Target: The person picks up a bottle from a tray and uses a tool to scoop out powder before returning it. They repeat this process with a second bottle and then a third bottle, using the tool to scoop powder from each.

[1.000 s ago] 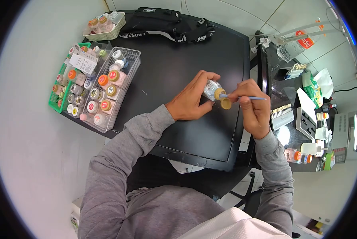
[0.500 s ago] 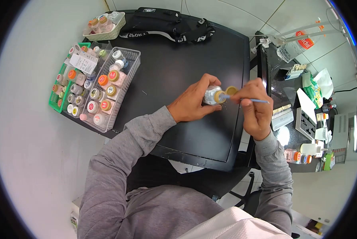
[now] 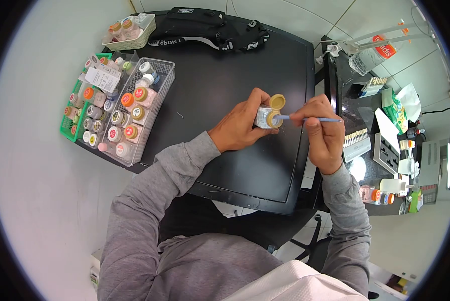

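My left hand (image 3: 239,123) is closed around a small clear bottle (image 3: 262,118), tipped with its mouth toward the right. The yellow flip cap (image 3: 277,102) of the bottle stands open above the mouth. In my right hand (image 3: 321,131) a thin blue stick-like tool (image 3: 330,120) is pinched between thumb and fingers. The tool lies nearly level, and its left end is right at the bottle's yellow-rimmed mouth. A few pale specks show on the black tabletop (image 3: 230,173) just below the mouth.
At left stand a grey basket (image 3: 157,103) and a green basket (image 3: 69,123) of lidded jars. A cream basket (image 3: 143,40) and black bag (image 3: 195,30) lie at the back. The right counter holds a water bottle (image 3: 373,59), shade guide (image 3: 356,144) and green pack (image 3: 394,113).
The bottle has turned in my left hand, so its open cap now stands up away from my right fingers. The blue tool has levelled out, with its tip still at the mouth.
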The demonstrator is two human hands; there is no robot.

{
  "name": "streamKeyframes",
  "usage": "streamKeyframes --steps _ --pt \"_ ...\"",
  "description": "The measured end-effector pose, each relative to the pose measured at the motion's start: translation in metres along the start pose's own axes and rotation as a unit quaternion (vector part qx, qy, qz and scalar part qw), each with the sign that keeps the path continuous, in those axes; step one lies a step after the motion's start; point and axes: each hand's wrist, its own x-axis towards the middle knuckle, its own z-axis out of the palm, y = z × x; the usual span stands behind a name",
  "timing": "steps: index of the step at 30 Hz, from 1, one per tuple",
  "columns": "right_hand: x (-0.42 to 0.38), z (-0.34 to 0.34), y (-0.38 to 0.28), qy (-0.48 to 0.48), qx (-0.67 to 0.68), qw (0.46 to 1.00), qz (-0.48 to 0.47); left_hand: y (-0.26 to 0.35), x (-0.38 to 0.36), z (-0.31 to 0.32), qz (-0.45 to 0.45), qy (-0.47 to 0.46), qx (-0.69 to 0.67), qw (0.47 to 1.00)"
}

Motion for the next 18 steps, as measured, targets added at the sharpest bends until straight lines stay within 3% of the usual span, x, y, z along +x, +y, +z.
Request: streamKeyframes --steps 3,7,12,15,18 --pt "0.003 0.004 0.002 -0.051 -0.014 0.999 -0.006 0.001 0.001 -0.002 -0.018 -0.011 0.003 1.000" --pt "-0.001 0.001 0.001 -0.009 0.013 1.000 0.015 0.000 -0.001 0.002 0.048 -0.002 0.020 0.999" --pt "0.000 -0.005 0.004 -0.041 0.026 0.998 0.025 0.001 -0.001 -0.004 0.069 -0.012 0.025 0.997" --pt "0.002 0.000 -0.001 0.001 0.050 0.998 0.029 0.004 0.000 -0.008 0.060 -0.020 0.026 0.998" --pt "0.001 -0.002 0.005 -0.052 0.023 0.998 0.021 0.006 0.000 -0.009 0.075 -0.024 0.033 0.996"
